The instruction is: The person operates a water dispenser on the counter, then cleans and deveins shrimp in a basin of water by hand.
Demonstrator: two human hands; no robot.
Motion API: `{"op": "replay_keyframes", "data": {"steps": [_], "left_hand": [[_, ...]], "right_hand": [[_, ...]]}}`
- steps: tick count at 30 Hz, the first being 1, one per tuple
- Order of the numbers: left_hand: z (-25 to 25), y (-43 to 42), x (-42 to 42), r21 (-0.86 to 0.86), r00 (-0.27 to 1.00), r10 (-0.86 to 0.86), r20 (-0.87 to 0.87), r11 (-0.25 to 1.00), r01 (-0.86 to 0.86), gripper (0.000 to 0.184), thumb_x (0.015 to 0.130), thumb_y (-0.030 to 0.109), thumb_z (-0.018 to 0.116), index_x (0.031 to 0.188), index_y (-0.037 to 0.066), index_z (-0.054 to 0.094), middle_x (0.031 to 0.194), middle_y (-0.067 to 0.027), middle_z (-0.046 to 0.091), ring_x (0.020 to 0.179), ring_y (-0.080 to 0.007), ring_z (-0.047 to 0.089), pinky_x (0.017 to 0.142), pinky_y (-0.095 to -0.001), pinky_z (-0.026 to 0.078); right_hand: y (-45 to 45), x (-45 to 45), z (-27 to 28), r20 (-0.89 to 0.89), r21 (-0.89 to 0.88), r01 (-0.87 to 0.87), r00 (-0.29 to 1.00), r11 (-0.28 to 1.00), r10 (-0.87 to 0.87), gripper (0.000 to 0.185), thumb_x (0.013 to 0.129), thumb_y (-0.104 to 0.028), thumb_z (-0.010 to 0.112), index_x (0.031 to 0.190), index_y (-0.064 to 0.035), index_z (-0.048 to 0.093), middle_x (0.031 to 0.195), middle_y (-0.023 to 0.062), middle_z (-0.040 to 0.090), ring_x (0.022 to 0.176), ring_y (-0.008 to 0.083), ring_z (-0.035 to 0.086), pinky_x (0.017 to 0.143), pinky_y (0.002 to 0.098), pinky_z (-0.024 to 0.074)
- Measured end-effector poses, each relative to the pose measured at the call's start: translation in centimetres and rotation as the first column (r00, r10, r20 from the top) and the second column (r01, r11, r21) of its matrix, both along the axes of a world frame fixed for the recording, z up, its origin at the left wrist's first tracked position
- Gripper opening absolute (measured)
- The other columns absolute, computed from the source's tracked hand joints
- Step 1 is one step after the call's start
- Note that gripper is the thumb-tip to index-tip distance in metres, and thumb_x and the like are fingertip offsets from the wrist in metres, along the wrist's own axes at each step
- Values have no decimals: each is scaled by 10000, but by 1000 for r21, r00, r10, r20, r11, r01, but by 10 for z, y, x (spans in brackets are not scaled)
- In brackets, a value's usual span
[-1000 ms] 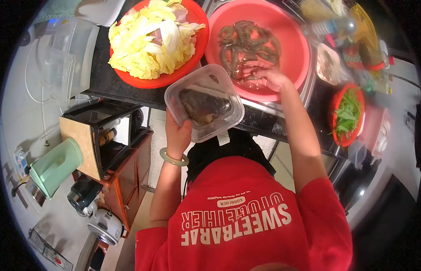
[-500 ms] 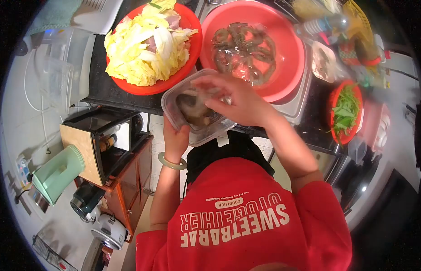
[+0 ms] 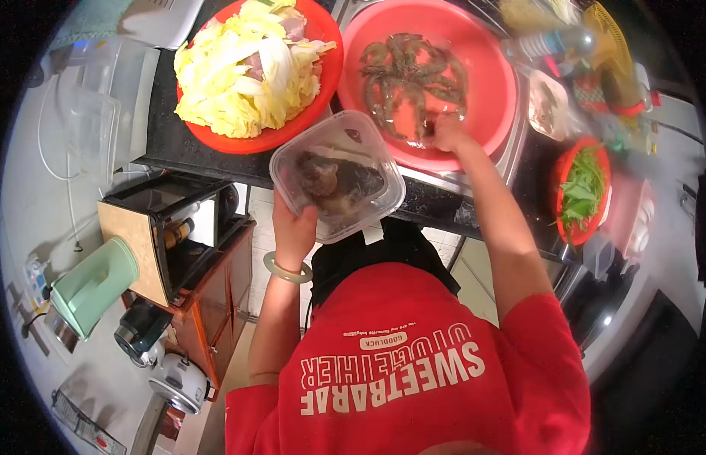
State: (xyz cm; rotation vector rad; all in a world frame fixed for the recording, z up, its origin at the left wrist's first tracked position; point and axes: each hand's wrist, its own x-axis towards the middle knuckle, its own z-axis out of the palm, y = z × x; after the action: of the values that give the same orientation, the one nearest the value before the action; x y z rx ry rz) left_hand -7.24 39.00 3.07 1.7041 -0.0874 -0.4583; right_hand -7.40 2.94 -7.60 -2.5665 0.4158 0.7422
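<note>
My left hand [image 3: 295,227] grips the near left side of a clear plastic container [image 3: 379,201], with the thumb over its wall. Inside lie several grey-brown shrimp [image 3: 330,178], seen partly through the plastic. The container is tilted in front of the red shirt. My right hand [image 3: 448,135] reaches into the near side of a pink basin [image 3: 489,98], its fingertips beside the shrimp [image 3: 410,72] lying there in shallow water. The fingers point down and are mostly hidden, so whether they pinch a shrimp is unclear.
Left of the basin stands a red bowl [image 3: 334,72] heaped with torn cabbage leaves [image 3: 254,68]. To the right are a small tray [image 3: 548,106], a red basket [image 3: 563,171] of green leaves and a plastic bottle [image 3: 550,43]. A toaster oven [image 3: 175,227] sits below left.
My right hand has moved from over the container away to the right, into the pink basin among the shrimp. The left hand still holds the container in nearly the same place.
</note>
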Motion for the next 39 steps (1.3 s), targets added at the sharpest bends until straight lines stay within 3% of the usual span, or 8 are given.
{"op": "replay_keyframes", "data": {"steps": [2,7,9,25,31,34,36,39], "left_hand": [[0,0,-2,24,1000,8,11,1000,-9,728,678,-117,429,1385,-46,271,1350,-157,404,1262,-232,399,1058,-333,297],[0,-1,0,-23,1000,5,18,1000,-5,722,679,-111,432,1380,-47,277,1354,-154,399,1268,-230,391,1061,-336,292],[-2,-2,-2,-1,998,45,42,999,-45,682,677,-40,430,1349,-61,317,1323,-171,425,1251,-246,405,1055,-330,291],[5,-1,0,-87,1000,13,22,996,-11,696,702,-72,451,1376,-39,285,1337,-169,410,1250,-245,408,1043,-353,325],[58,-17,-2,284,877,83,474,928,-241,655,713,-28,559,1333,-30,347,1213,-176,480,1131,-274,477,979,-392,368],[91,-37,-2,349,721,-38,692,892,-288,636,786,-9,598,1360,-17,325,1248,-157,474,1122,-240,498,955,-364,407],[97,-70,-6,-329,990,81,114,943,-39,555,833,-12,572,1342,-2,352,1189,-140,511,1037,-217,551,910,-329,445],[95,-122,-5,-480,964,-60,-259,874,-75,455,880,53,568,1302,16,402,1099,-126,553,956,-183,581,853,-287,476]], "right_hand": [[14,9,13,-170,-65,-128,979,990,116,448,692,-354,750,991,-34,656,1022,174,643,950,295,616,850,384,474],[5,5,21,-129,434,75,991,898,-21,366,764,-225,727,1052,-25,622,1042,105,652,985,216,619,824,341,498],[5,-1,35,-403,785,521,841,336,-361,316,816,-52,647,1123,-30,577,1046,65,650,1013,167,604,821,290,491],[30,-3,109,4,854,256,867,453,-499,481,841,136,494,1294,-19,447,1085,109,636,1043,160,588,911,261,464],[37,-4,139,94,916,158,810,369,-579,398,860,68,535,1248,0,475,1095,127,632,1028,162,600,895,266,478],[47,-9,143,-29,978,168,704,126,-710,344,873,37,540,1212,5,496,1114,140,625,1011,171,609,880,264,486],[53,-12,146,-159,987,126,617,-102,-771,303,885,24,531,1187,15,503,1138,163,607,1019,197,607,886,284,494],[65,-16,153,-239,968,71,554,-241,-797,295,894,9,525,1187,21,491,1154,179,590,1032,218,600,886,305,506]]}}
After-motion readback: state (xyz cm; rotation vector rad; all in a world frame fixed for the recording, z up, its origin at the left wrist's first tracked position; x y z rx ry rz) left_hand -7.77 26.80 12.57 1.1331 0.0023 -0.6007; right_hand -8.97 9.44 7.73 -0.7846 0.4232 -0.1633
